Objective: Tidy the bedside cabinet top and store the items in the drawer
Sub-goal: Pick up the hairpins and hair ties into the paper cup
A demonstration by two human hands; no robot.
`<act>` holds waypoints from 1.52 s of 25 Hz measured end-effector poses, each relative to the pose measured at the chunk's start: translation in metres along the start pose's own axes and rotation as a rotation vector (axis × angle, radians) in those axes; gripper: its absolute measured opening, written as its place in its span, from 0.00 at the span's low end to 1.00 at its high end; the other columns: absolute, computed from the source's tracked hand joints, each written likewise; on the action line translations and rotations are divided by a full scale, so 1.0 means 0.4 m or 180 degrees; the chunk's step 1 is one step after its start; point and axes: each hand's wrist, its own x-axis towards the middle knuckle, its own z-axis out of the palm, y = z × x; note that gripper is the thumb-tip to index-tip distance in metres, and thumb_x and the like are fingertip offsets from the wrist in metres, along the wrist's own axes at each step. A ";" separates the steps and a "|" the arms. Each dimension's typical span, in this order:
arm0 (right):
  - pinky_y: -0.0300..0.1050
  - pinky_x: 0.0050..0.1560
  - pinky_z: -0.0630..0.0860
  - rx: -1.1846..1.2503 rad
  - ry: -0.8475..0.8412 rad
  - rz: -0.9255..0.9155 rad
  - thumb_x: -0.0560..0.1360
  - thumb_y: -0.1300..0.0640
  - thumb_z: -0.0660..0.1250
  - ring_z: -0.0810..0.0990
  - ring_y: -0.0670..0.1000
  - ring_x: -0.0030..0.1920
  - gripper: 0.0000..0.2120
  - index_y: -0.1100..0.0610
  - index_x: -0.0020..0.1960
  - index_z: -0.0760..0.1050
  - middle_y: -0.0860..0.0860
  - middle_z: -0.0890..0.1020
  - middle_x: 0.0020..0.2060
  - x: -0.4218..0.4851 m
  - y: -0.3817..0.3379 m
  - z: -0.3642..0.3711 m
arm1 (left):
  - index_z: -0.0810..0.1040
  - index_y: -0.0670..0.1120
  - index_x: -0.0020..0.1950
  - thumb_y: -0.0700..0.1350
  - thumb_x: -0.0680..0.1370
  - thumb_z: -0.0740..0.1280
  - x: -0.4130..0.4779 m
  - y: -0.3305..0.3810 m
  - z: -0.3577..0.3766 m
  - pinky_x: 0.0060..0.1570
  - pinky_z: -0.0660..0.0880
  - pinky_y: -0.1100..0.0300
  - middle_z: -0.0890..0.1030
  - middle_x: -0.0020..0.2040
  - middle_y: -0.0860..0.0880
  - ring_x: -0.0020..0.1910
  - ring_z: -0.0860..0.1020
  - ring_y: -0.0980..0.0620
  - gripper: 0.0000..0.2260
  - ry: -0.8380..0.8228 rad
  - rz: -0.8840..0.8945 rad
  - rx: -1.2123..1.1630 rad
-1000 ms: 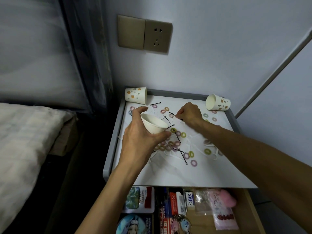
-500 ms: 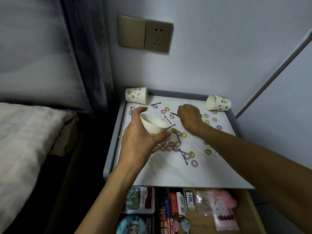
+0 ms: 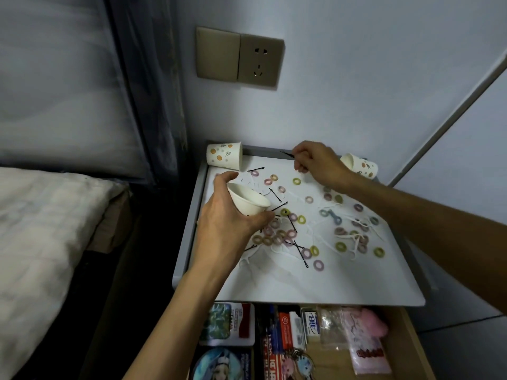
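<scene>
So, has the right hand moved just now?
Yes. The right hand has moved back toward the wall, now beside the tipped cup at the rear, pinching a hairpin.

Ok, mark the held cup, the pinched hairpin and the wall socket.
held cup (image 3: 251,207): head view, its outer wall.
pinched hairpin (image 3: 286,154): head view, its free end.
wall socket (image 3: 260,60): head view, faceplate middle.

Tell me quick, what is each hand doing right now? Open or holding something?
Left hand: grips the white cup.
Right hand: pinches a black hairpin.
</scene>
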 end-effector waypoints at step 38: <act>0.43 0.28 0.77 -0.0638 -0.0079 -0.0284 0.73 0.67 0.63 0.81 0.49 0.32 0.08 0.59 0.38 0.79 0.52 0.82 0.35 0.143 -0.002 0.197 | 0.66 0.55 0.69 0.52 0.63 0.80 0.024 -0.019 -0.117 0.39 0.71 0.70 0.76 0.52 0.58 0.49 0.76 0.58 0.38 0.0401 -0.0066 -0.0004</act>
